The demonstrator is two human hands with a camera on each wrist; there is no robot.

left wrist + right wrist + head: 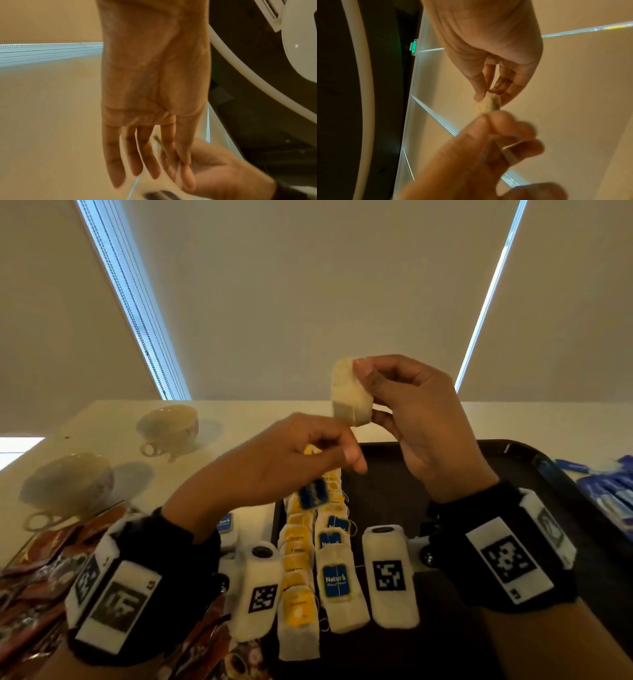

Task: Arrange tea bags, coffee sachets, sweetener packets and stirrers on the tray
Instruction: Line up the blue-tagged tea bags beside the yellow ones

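A tea bag (351, 393) is held up above the black tray (387, 494) by the right hand (424, 422), its grip pinched on the bag's edges between thumb and fingers. Just below it, the left hand (291, 460) is seen with thumb and forefinger pressed together; the bag's thin string appears to be pinched there, and a blue paper tag (312, 497) hangs blurred beneath the hand.

On the tray's left part, two rows of tea bags are laid overlapping: a row with yellow tags (297, 587) and, just beside it, a row with blue tags (337, 570). Only the head view shows these, along with reddish-brown coffee sachets (37, 577) heaped on the pale tabletop (102, 419) at lower left, two teacups (169, 428) lying tilted farther back, and blue packets (613, 491) beyond the tray's right edge.

In the left wrist view, the left hand (154, 94) is seen from the palm side, three fingers hanging nearly straight while forefinger and thumb meet on a fine thread; the right hand (219, 170) lies blurred behind.

In the right wrist view, the held bag (487, 105) is seen edge-on between the right hand (491, 56) and the blurred left hand (488, 146).
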